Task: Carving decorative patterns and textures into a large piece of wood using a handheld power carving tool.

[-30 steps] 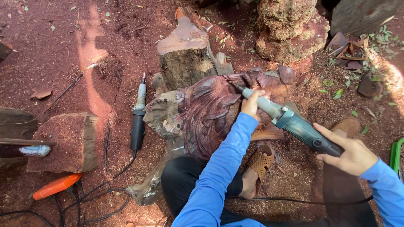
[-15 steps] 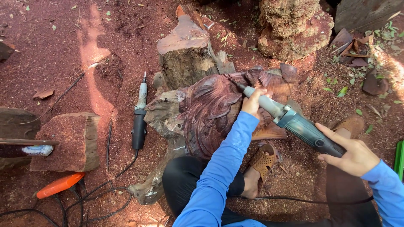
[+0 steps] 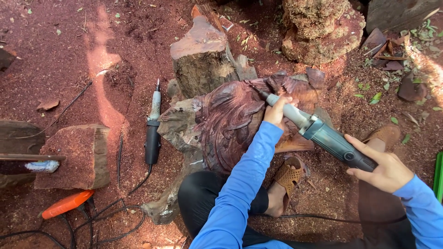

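Lower left of frame: orange tool handle lies among black cords, its working end cut off by a wood block. Left of centre: a spare grinder rests on red sawdust, untouched.

Centre: carved wood, dark red, lies against a stump.

Left hand is closed around the grey neck of the power carver, near its tip. Right hand, right of centre, wraps the dark rear body.

Judgement: good control calls for bracing the front hand on the wood, light passes and keeping the cord behind the legs.

The cutting bit is hidden against the carving; carved detail is hard to make out. The sandalled foot sits close below.
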